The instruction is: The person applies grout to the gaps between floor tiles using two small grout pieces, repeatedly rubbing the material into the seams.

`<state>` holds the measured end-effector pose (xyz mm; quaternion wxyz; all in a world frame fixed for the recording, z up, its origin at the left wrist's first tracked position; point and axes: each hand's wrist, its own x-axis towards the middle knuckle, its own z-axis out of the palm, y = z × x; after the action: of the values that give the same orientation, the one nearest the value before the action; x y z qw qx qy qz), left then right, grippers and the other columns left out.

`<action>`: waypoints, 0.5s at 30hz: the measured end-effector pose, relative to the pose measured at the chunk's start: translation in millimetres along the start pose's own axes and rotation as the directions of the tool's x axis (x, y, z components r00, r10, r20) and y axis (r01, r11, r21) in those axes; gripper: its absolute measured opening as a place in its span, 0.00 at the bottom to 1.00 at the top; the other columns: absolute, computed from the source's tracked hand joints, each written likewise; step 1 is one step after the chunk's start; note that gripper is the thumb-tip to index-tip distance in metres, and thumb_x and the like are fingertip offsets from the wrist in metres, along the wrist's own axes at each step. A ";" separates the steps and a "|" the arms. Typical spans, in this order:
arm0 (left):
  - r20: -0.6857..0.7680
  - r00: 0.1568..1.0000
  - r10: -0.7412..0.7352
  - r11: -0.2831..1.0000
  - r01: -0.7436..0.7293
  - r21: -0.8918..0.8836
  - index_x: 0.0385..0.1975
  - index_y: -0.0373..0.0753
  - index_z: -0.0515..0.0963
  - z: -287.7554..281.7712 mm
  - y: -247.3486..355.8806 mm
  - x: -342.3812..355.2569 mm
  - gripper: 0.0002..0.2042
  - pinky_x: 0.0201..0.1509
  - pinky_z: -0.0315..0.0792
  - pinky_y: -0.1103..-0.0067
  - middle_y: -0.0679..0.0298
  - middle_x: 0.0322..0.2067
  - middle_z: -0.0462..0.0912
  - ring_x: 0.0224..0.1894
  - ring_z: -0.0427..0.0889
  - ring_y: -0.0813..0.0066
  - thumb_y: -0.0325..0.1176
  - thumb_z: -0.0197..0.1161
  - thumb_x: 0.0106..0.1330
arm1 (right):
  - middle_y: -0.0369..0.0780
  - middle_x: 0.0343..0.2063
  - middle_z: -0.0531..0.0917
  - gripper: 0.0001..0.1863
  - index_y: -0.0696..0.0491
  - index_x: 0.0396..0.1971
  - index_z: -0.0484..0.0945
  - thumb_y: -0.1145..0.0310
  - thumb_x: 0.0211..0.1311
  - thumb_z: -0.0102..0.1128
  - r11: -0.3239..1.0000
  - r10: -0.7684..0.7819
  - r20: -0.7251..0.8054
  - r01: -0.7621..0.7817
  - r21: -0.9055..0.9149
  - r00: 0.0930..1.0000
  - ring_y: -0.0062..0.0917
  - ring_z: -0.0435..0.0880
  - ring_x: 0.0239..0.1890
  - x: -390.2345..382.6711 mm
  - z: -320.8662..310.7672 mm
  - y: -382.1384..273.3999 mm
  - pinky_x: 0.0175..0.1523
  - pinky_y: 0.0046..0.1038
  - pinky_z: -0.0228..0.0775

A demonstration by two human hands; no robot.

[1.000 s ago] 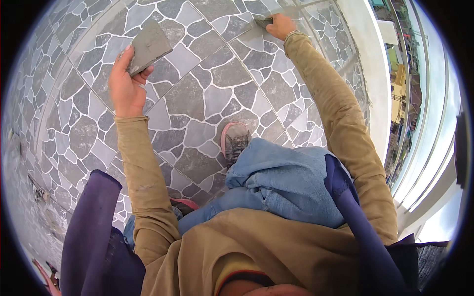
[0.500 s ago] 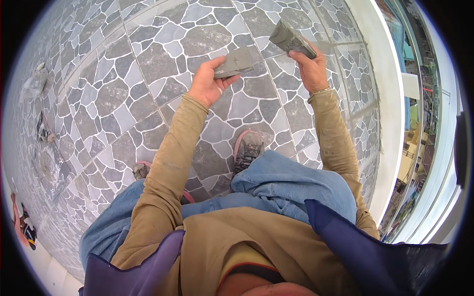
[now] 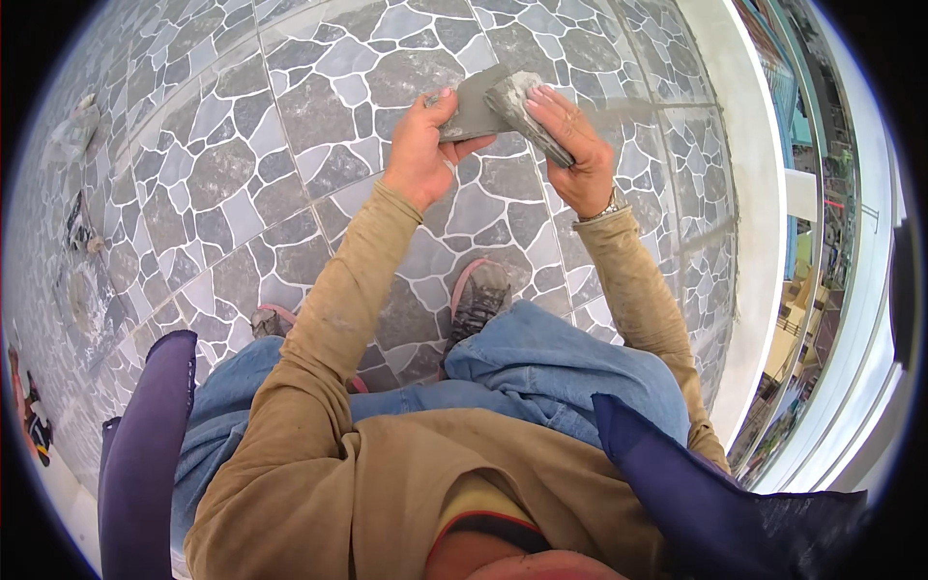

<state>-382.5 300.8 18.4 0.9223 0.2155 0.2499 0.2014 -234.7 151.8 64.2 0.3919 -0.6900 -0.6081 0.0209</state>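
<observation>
Near the top centre, my left hand (image 3: 423,155) grips a flat grey rectangular piece (image 3: 467,108) that looks smeared with cement, with thumb on top and fingers beneath. My right hand (image 3: 580,159) holds a second grey, cement-coated piece (image 3: 514,97), tilted, its fingers laid over the upper face. This piece overlaps the right end of the left one and appears to touch it. Both are held above the patterned grey stone-look floor tiles (image 3: 222,174); the undersides of the pieces are hidden.
My two shoes (image 3: 480,295) stand on the tiles below my hands. A pale kerb (image 3: 754,193) runs along the right, with railings and buildings beyond. At the far left lie a plastic bag (image 3: 75,130), some small debris (image 3: 85,227) and dark and red items (image 3: 34,416).
My right hand has come from near the floor at upper right toward the centre, and my left hand has moved right. The two grey pieces, earlier apart, now overlap.
</observation>
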 end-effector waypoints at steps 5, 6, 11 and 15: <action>0.031 0.999 0.021 1.000 -0.021 0.006 0.53 0.33 0.66 -1.8 13.8 -4.5 0.15 0.51 0.84 0.66 0.56 0.49 0.77 0.50 0.82 0.64 0.37 0.50 0.76 | 0.42 0.54 0.82 0.33 0.50 0.54 0.80 0.89 0.45 0.57 0.975 -0.081 0.066 0.093 -0.204 0.995 0.38 0.79 0.58 3.5 -17.2 34.7 0.62 0.34 0.71; 0.060 0.997 0.039 0.999 -0.039 -0.013 0.53 0.33 0.67 -1.3 20.6 -5.0 0.15 0.50 0.84 0.68 0.56 0.49 0.77 0.49 0.82 0.65 0.37 0.50 0.76 | 0.41 0.53 0.82 0.31 0.49 0.55 0.80 0.88 0.48 0.57 0.935 -0.101 0.135 0.141 -0.325 0.986 0.35 0.81 0.56 4.1 -19.7 37.5 0.60 0.32 0.72; 0.070 0.996 0.063 0.993 -0.056 -0.106 0.53 0.33 0.72 -4.1 38.1 -0.2 0.16 0.50 0.84 0.72 0.59 0.48 0.80 0.49 0.83 0.68 0.38 0.48 0.76 | 0.39 0.48 0.84 0.18 0.54 0.53 0.78 0.78 0.62 0.56 0.627 0.593 -0.025 -0.442 0.642 0.805 0.29 0.82 0.50 2.9 -31.5 24.8 0.57 0.36 0.73; 0.050 0.998 -0.044 0.994 0.049 -0.101 0.53 0.31 0.71 0.3 22.5 -8.5 0.16 0.48 0.85 0.74 0.56 0.49 0.80 0.50 0.83 0.67 0.38 0.48 0.77 | 0.38 0.44 0.84 0.15 0.56 0.50 0.77 0.66 0.67 0.59 0.064 0.707 0.114 -0.224 0.972 0.698 0.29 0.82 0.48 14.0 -37.7 9.8 0.55 0.42 0.72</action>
<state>-395.0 315.2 33.0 0.9422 0.1668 0.2220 0.1872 -203.9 144.8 91.0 0.8032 -0.4555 -0.1056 0.3691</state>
